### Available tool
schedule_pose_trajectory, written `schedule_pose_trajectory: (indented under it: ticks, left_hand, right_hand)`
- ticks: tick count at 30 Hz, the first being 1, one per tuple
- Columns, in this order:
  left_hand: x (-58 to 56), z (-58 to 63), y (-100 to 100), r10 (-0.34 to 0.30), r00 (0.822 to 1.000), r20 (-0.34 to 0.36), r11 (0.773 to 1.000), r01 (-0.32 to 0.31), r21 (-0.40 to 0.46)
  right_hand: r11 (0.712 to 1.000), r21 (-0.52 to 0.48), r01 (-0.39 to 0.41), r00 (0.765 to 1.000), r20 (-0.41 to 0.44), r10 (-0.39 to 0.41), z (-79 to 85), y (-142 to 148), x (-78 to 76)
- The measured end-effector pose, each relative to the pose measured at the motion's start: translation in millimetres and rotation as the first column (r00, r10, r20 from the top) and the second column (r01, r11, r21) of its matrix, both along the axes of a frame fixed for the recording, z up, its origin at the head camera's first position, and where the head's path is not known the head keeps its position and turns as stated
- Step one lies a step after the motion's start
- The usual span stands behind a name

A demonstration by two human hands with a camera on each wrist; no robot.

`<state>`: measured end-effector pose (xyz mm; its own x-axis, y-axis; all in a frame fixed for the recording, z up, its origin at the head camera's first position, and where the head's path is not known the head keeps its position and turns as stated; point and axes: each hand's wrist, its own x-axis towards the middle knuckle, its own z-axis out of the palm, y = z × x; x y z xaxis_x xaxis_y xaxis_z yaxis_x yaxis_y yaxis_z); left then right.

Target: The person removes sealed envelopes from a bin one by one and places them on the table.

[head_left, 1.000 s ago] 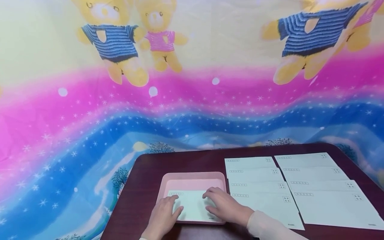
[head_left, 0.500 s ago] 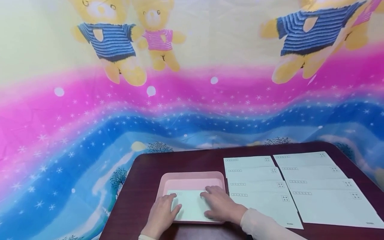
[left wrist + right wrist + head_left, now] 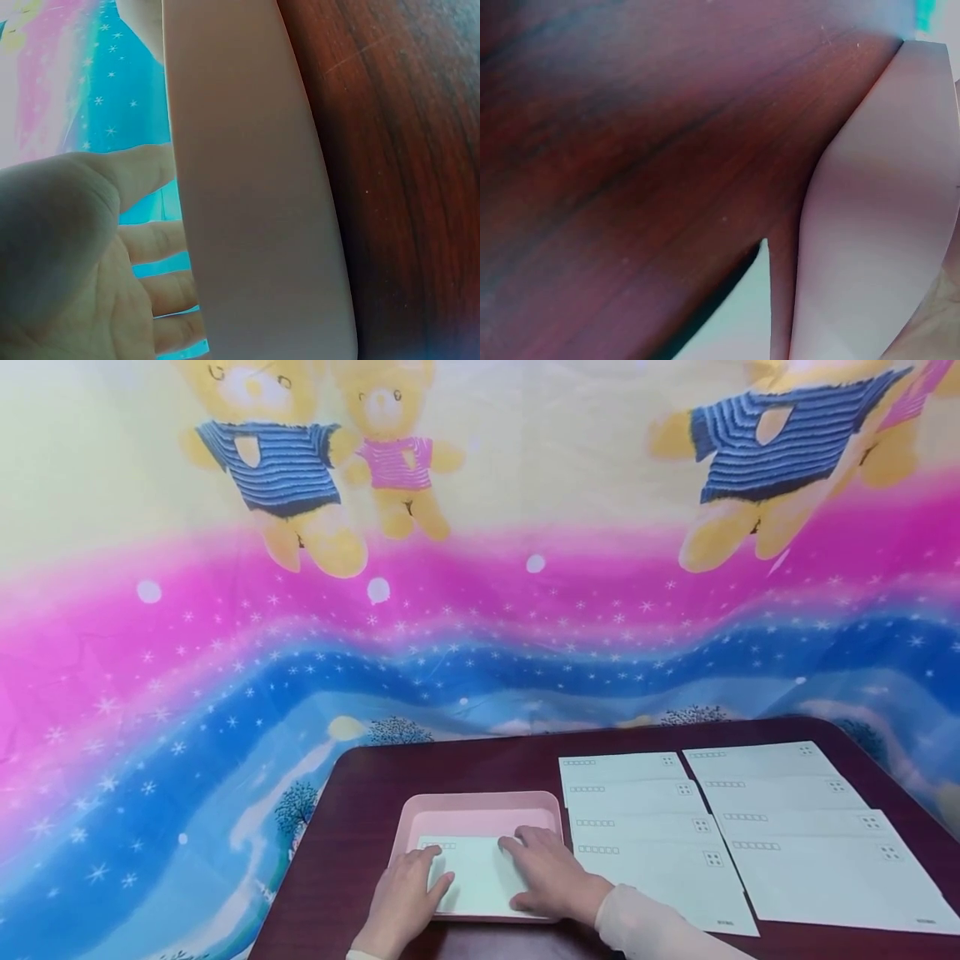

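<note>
A white envelope (image 3: pixel 474 887) with printed boxes lies in the shallow pink tray (image 3: pixel 480 798). My left hand (image 3: pixel 401 889) reaches over the tray's left side, its fingers spread at the envelope's left part. In the left wrist view, the tray's outer wall (image 3: pixel 255 187) hides the fingertips of the left hand (image 3: pixel 97 262); the visible fingers look fairly straight. My right hand (image 3: pixel 551 877) lies over the envelope's right part, fingers spread and slightly bent. The right wrist view is mostly filled by table and tray wall (image 3: pixel 877 210), with little of that hand showing.
Two columns of overlapping white envelopes, a nearer one (image 3: pixel 667 885) and a farther-right one (image 3: pixel 847 885), lie right of the tray on the dark wooden table (image 3: pixel 337 835). A patterned bear-print cloth (image 3: pixel 480 635) hangs behind the table.
My right hand has shifted slightly left over the envelope since one second ago. The left hand stays nearly in place, and the head view has moved a little.
</note>
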<state>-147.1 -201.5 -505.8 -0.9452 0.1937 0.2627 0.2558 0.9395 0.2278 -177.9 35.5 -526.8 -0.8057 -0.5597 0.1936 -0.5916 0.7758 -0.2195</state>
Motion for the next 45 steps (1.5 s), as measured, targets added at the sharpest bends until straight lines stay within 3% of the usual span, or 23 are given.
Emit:
schedule_pose_trajectory:
  ticks: [10, 25, 37, 45]
  left_hand:
    - [0.0, -0.6, -2, 0.010, 1.000, 0.010, 1.000, -0.011, 0.018]
    - [2.5, 3.7, -2, 0.005, 1.000, -0.002, 1.000, -0.005, 0.031]
    - [4.9, 9.8, 0, 0.002, 1.000, 0.005, 0.999, -0.002, 0.047]
    - [5.5, 14.7, 3, -0.006, 1.000, -0.021, 0.999, 0.007, 0.044]
  right_hand:
    - [0.993, -0.111, 0.046, 0.999, 0.017, -0.044, -1.0, -4, -9.0]
    - [0.949, -0.293, 0.118, 0.993, 0.063, -0.104, 9.6, -3, -17.5]
    - [0.888, -0.412, 0.203, 0.979, 0.113, -0.171, 19.8, 3, -19.5]
    - [0.860, -0.471, 0.196, 0.980, 0.076, -0.182, 30.2, 7, -17.0]
